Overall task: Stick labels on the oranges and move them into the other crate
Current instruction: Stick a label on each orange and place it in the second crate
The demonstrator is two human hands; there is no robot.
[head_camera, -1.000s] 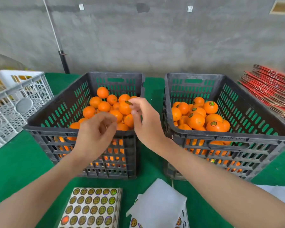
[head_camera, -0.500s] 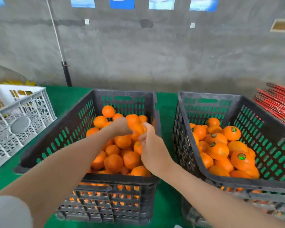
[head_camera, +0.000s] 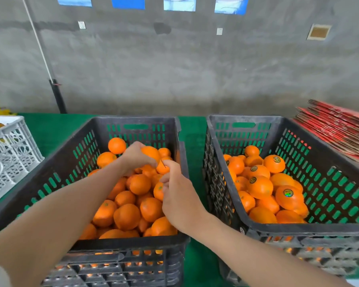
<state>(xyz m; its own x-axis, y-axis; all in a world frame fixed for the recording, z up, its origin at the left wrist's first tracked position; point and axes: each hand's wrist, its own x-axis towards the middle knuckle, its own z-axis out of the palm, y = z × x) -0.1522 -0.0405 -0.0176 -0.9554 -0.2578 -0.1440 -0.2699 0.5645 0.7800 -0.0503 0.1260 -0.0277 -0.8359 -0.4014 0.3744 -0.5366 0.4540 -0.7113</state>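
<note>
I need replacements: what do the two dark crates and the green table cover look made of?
Left crate and right crate: likely moulded hard plastic, matte, with regular slots and scuffed rims. Table cover: probably felt-like cloth, dull, fuzzy-looking.

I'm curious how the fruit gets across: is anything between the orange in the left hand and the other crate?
Yes: the left crate's right wall and the right crate's left wall stand between them, so the orange likely must be lifted over both. The right hand also sits on that side.
</note>
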